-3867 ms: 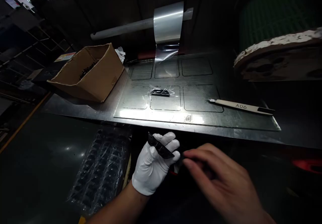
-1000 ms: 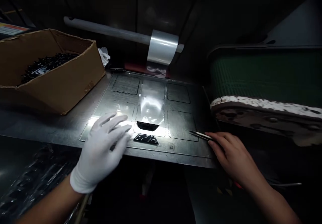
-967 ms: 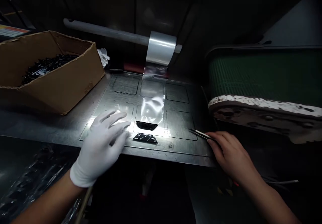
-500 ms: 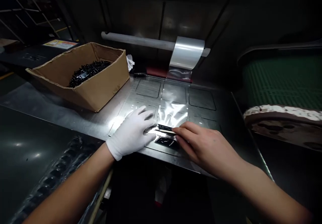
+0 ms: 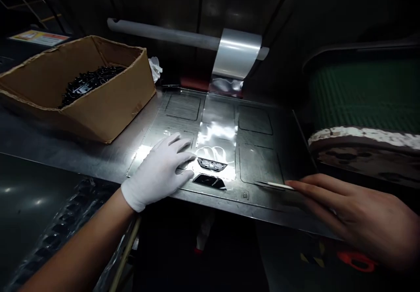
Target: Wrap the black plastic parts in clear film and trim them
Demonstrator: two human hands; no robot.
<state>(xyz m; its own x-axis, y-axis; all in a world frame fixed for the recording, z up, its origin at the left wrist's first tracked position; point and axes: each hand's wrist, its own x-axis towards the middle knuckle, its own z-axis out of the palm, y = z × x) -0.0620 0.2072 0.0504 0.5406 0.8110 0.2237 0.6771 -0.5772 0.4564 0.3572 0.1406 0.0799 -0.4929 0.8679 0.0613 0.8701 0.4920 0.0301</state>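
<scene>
The left hand (image 5: 159, 171) rests loosely open just beside 2 black parts (image 5: 210, 181) on the worktop (image 5: 141, 123); the right hand (image 5: 357, 215) pinches a white-handled knife (image 5: 278, 185). A leftward slip of the knife could scratch the parts or cut the left hand.

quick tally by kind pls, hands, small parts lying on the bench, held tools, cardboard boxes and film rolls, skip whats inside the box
Gloved left hand and bare right hand: 2
Small parts: 2
Thin tool: 1
Cardboard box: 1
Film roll: 1
Total: 7
</scene>
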